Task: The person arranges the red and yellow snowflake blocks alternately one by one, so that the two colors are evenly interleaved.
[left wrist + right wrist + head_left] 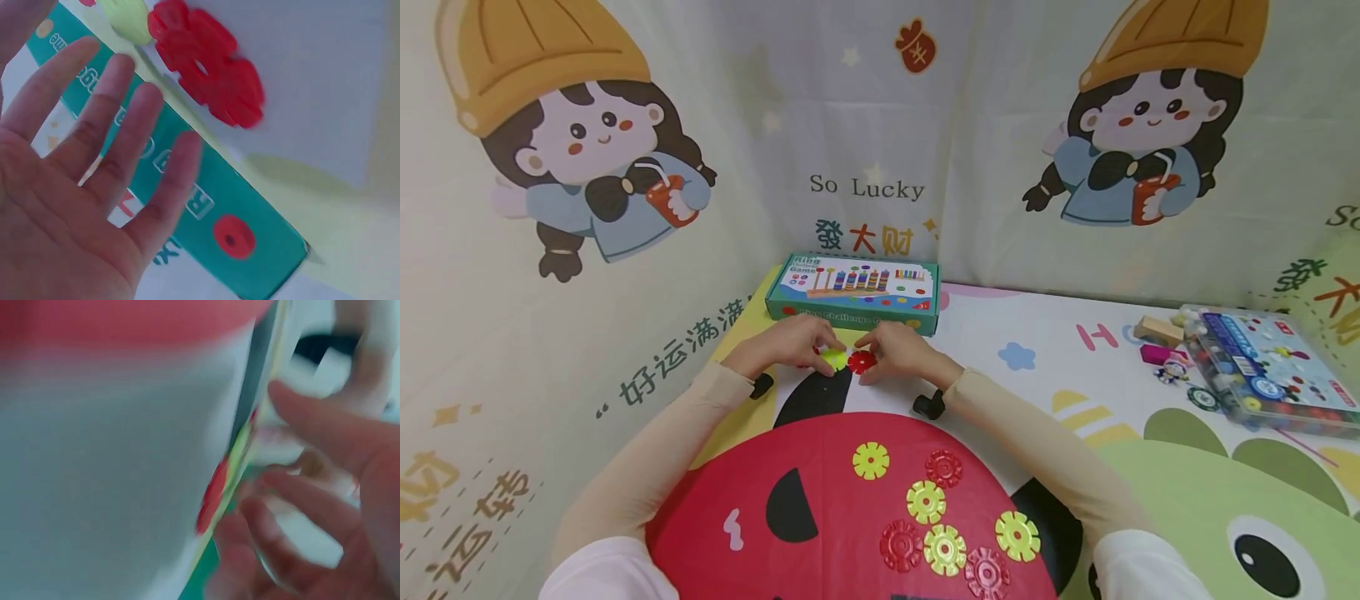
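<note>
In the head view my left hand is beside a small yellow notched disc, in front of a green game box. Its fingers are outstretched over the box front in the left wrist view, and a red notched disc lies past the fingertips. My right hand is on the other side, with thumb and fingers spread around another red notched disc. These red, yellow and red discs make a short row, seen almost edge-on in the right wrist view. No disc is gripped there by the right hand's loosely bent fingers.
The green box stands just behind both hands. Several loose yellow discs and red discs lie on the red ladybird print nearer the body. At the far right are a clear case of parts, a wooden block and small toys.
</note>
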Tool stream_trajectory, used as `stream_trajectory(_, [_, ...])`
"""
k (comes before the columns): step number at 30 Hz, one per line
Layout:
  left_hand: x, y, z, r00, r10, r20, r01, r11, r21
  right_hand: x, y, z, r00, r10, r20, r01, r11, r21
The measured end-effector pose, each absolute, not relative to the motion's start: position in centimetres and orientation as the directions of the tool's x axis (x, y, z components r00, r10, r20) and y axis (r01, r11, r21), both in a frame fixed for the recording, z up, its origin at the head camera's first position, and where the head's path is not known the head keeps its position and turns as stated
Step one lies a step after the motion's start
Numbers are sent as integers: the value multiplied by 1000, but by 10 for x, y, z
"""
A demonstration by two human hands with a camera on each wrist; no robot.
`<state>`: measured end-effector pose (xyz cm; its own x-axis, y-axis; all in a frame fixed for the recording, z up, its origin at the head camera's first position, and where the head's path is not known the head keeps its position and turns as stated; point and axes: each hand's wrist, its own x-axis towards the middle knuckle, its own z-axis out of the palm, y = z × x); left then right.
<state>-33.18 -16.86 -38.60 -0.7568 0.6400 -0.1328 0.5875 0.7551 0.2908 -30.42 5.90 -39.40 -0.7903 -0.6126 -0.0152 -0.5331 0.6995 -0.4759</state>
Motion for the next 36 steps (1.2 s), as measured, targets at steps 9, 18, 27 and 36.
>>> stream_trajectory(9, [-324,-142,-391,-724,683,-95,634,713,301,-200,87,-395,-452,-892,-22,-849,438,-297])
stream_trajectory(18, [-320,-133,-393,-714,693,-96,656,711,253,-179,90,-395,-513,-857,-50,-813,504,-290])
stream_trajectory(27, [-322,-133,-392,-721,686,-99,657,722,217,-178,89,-395,-477,-878,31,-849,452,-273])
stream_trajectory(36, [-325,-131,-392,-708,701,-84,671,705,229,-191,97,-393,-521,-853,17,-809,487,-331])
